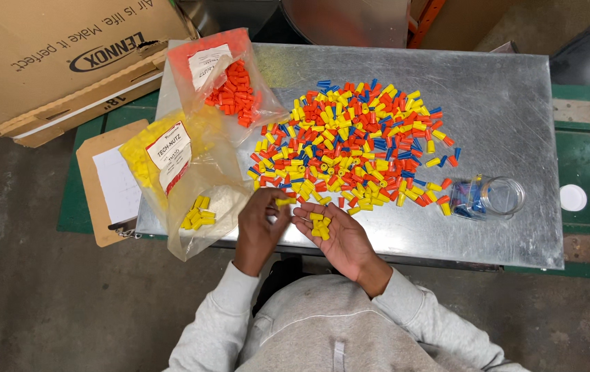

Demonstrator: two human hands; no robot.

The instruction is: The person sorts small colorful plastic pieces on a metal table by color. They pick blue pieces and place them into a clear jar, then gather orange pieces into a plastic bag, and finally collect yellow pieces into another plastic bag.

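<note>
Sorting is barely begun as we cup a few yellow caps (319, 225) in our open right hand (336, 238), our left hand (262, 219) pinching another at the near edge of the mixed pile (353, 146), few yet in the yellow bag (188, 186).

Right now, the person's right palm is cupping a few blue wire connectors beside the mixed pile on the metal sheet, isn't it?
Not quite: the head view shows the right hand cupping yellow wire connectors, not blue ones. The rest holds: the palm lies open beside the mixed pile on the metal sheet.
</note>
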